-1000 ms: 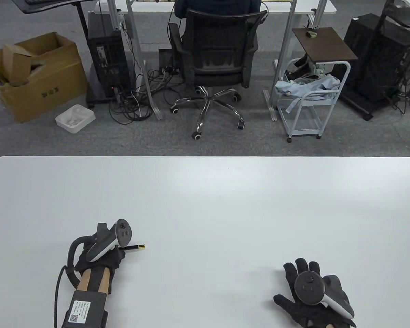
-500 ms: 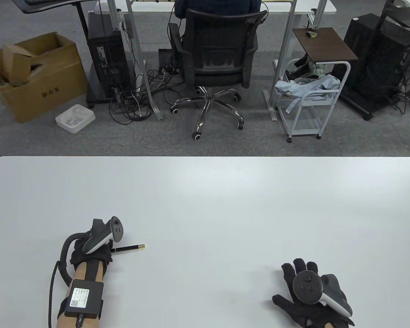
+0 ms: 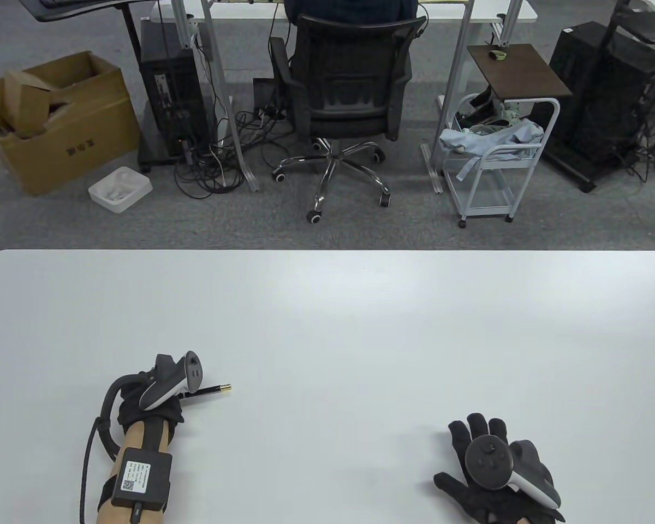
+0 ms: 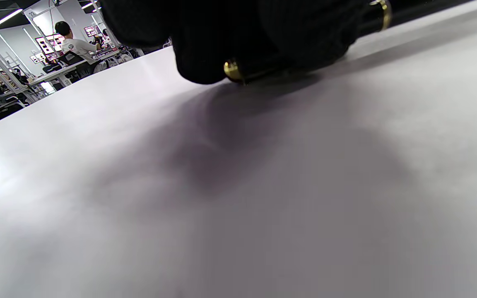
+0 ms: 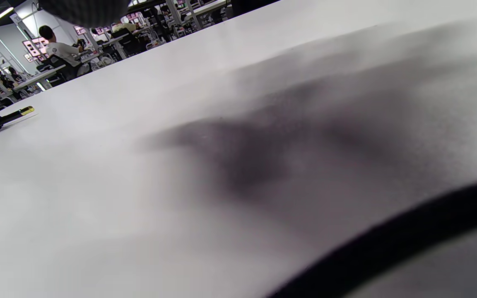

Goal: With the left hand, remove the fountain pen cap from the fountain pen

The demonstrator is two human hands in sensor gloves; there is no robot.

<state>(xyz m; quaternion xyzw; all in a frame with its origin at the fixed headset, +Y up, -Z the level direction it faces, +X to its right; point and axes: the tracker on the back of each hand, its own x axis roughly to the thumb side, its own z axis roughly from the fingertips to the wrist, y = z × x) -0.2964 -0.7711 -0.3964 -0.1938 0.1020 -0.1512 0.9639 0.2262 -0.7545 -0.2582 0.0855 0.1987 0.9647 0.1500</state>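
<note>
A black fountain pen (image 3: 212, 389) with gold trim lies at the front left of the white table (image 3: 327, 316), its gold tip pointing right. My left hand (image 3: 164, 403) grips the pen's left part, which is hidden under the glove and tracker. In the left wrist view my gloved fingers (image 4: 263, 33) wrap the pen (image 4: 238, 71) right at the table surface, with a gold end and a gold ring showing. My right hand (image 3: 480, 458) rests flat on the table at the front right, fingers spread and holding nothing. The pen (image 5: 17, 113) also shows far left in the right wrist view.
Beyond the table's far edge stand an office chair (image 3: 349, 98), a white wire cart (image 3: 496, 164), a cardboard box (image 3: 54, 120) and computer towers on grey carpet.
My left hand shifted left, then a little back right, staying on the pen. The pen's free gold tip rose slightly away from me. My right hand slid slightly toward the front edge.
</note>
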